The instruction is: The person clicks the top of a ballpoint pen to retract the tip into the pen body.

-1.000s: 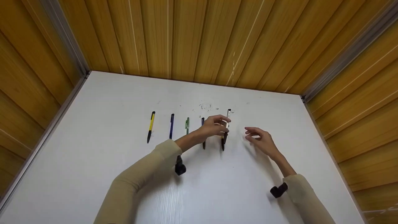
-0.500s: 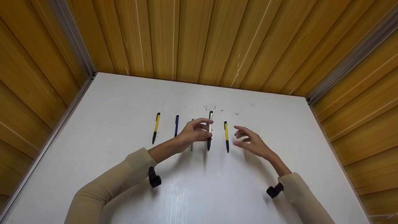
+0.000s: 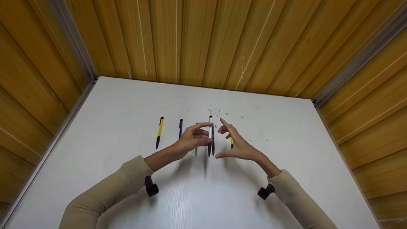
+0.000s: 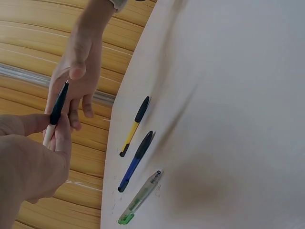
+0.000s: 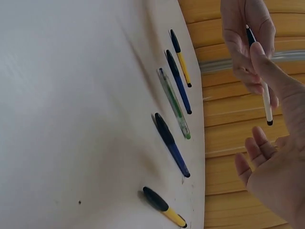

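My left hand (image 3: 187, 141) pinches a white pen (image 3: 210, 135) with a black grip between thumb and fingers, holding it above the table. Facing it from the right is my right hand (image 3: 238, 146), thumb and fingers spread apart, near the pen; the head view shows a gap between them. In the right wrist view, my right thumb overlaps the pen in front of the left hand (image 5: 245, 45). Below lie a clear green pen (image 5: 175, 102), a blue pen (image 5: 171, 143) and a yellow pen (image 5: 162, 205). In the head view the hands partly cover these.
Farther left on the white table (image 3: 127, 105) lie another yellow pen (image 3: 160, 132) and another blue pen (image 3: 181, 127), roughly parallel. Small dark marks (image 3: 214, 111) spot the tabletop beyond the hands. Wood-look panels (image 3: 190, 41) wall the back and sides.
The left hand has carried the white pen leftward, from over the right-hand yellow pen to beside the blue one. My right hand has moved left toward it and spread its fingers.
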A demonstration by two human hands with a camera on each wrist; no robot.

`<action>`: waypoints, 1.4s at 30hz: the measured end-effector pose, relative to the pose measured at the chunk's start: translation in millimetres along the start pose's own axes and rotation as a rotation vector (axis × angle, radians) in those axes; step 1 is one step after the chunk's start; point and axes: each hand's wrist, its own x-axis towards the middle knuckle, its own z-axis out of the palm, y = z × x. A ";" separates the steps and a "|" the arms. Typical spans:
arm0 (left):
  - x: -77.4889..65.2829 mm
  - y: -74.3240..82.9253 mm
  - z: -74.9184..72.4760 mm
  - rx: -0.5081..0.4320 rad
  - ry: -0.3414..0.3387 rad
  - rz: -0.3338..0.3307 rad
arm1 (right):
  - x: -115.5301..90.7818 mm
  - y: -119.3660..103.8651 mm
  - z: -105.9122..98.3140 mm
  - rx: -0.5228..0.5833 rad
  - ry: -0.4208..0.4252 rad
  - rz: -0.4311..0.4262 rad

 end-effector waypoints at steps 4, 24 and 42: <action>-0.8 -1.7 0.8 0.033 -0.017 0.018 | 6.5 -4.4 7.3 0.007 0.020 -0.039; -2.3 -7.5 -2.3 0.073 -0.026 0.057 | 17.6 -2.9 16.0 0.007 0.027 -0.107; -5.7 -13.3 -7.4 0.052 -0.021 0.070 | 25.8 -3.7 23.5 0.009 0.033 -0.106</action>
